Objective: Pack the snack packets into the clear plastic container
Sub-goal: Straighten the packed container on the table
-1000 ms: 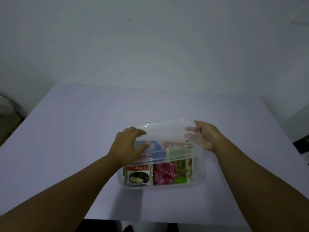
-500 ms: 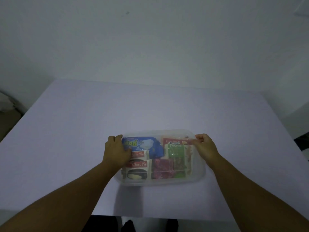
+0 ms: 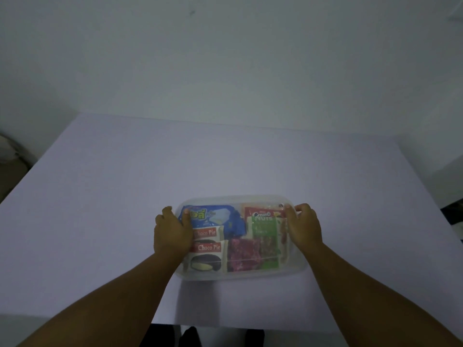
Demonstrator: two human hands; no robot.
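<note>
A clear plastic container stands near the front middle of the table with its clear lid lying flat on top. Through the lid I see a blue packet, two Choco Pie packets, a purple packet and a green and red nuts packet. My left hand grips the lid's left edge, thumb on top. My right hand grips the lid's right edge, thumb on top and fingers curled over the rim.
The container sits on a pale lilac table that reaches to a white wall. A dark object shows past the table's right edge, and a pale object lies beyond the left edge.
The lid, tilted above the container a second ago, has come down flat onto it. Both hands followed it down to the container's sides.
</note>
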